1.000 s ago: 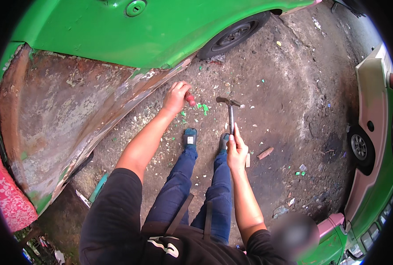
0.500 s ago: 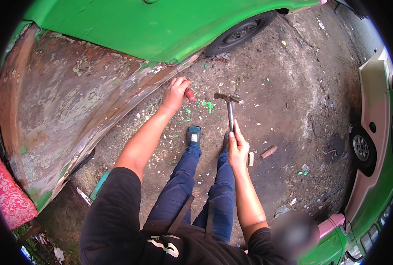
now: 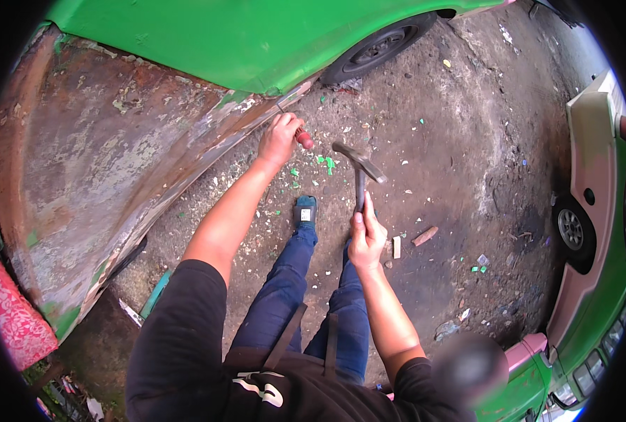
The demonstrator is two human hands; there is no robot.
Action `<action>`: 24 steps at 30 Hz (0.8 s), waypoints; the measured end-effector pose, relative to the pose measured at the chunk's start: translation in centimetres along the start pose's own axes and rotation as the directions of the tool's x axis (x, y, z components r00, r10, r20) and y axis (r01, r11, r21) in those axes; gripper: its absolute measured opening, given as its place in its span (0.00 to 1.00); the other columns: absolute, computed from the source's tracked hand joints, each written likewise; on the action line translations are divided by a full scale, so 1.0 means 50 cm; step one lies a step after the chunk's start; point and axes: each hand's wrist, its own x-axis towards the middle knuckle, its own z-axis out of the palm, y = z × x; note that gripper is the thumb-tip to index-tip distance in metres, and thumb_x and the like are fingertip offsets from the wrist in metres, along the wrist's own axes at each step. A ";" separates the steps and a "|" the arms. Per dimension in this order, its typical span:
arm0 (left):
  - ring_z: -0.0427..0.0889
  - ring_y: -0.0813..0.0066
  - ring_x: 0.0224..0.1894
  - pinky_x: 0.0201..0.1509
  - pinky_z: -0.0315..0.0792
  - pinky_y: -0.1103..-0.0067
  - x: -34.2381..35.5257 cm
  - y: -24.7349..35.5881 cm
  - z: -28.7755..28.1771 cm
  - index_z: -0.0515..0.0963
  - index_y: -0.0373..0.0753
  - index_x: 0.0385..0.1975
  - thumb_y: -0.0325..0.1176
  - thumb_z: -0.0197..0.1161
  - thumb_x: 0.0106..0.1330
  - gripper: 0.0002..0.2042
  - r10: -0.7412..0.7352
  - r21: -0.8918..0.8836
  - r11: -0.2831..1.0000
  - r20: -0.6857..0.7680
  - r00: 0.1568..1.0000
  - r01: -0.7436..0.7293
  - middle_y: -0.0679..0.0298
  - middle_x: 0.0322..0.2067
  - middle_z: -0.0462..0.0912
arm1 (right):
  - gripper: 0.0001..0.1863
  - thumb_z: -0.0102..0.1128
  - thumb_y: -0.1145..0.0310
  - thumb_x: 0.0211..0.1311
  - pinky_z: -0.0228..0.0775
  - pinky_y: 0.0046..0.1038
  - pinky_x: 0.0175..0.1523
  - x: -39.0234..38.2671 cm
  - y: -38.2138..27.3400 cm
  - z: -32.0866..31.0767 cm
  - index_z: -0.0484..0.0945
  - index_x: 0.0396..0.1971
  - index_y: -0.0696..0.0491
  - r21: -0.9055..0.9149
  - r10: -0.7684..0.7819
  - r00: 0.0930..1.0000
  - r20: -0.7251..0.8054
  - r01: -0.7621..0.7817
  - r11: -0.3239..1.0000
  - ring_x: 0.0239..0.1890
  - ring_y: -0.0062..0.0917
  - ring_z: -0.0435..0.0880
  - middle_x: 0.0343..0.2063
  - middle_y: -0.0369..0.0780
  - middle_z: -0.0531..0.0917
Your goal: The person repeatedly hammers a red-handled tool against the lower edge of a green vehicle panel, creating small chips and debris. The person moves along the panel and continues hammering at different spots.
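My left hand (image 3: 278,137) is closed around a red-handled tool (image 3: 304,138). Its thin metal shaft reaches toward the lower edge of the green painted vehicle body (image 3: 207,39), where that borders a rusty, patchy panel with flaking paint (image 3: 102,148); whether the tip touches is unclear. My right hand (image 3: 366,235) grips a metal-headed hammer (image 3: 358,162) by its handle, the head held up in the air just right of the red tool and apart from it. Green paint flakes (image 3: 327,164) lie on the ground below the hands.
A wheel (image 3: 376,48) sits under the green body. At right stands another green and pink vehicle (image 3: 587,281), with a blurred round shape (image 3: 471,369) near it. A wood scrap (image 3: 423,235), a pale block (image 3: 396,247) and debris litter the ground. Pink floral fabric (image 3: 14,316) is at far left.
My left hand with the red tool has moved up toward the green body's edge. My right hand and hammer have risen slightly and shifted left, and the hammer head is angled differently.
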 end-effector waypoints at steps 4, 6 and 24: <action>0.79 0.59 0.45 0.49 0.76 0.69 0.005 -0.009 -0.003 0.80 0.42 0.38 0.23 0.70 0.46 0.17 0.001 -0.024 1.000 0.034 0.999 0.000 0.63 0.40 0.80 | 0.25 0.59 0.76 0.63 0.76 0.32 0.41 0.020 0.015 0.076 0.73 0.62 0.49 -0.175 0.031 0.993 0.117 -0.010 0.984 0.34 0.38 0.87 0.35 0.51 0.85; 0.79 0.59 0.45 0.49 0.75 0.68 -0.005 -0.034 -0.006 0.80 0.41 0.38 0.23 0.69 0.47 0.16 -0.140 0.034 0.990 0.040 0.989 0.139 0.63 0.40 0.80 | 0.24 0.58 0.74 0.65 0.76 0.32 0.44 0.021 0.026 0.098 0.73 0.62 0.47 -0.187 0.086 0.985 0.152 -0.057 0.981 0.38 0.38 0.87 0.39 0.52 0.84; 0.78 0.61 0.48 0.49 0.75 0.67 -0.012 0.006 -0.042 0.80 0.40 0.38 0.22 0.66 0.49 0.14 0.025 0.025 0.999 0.136 0.990 -0.029 0.63 0.40 0.78 | 0.24 0.52 0.73 0.71 0.58 0.15 0.29 0.002 0.021 0.032 0.68 0.66 0.49 0.057 0.237 0.971 0.033 -0.239 0.969 0.23 0.09 0.62 0.23 0.26 0.68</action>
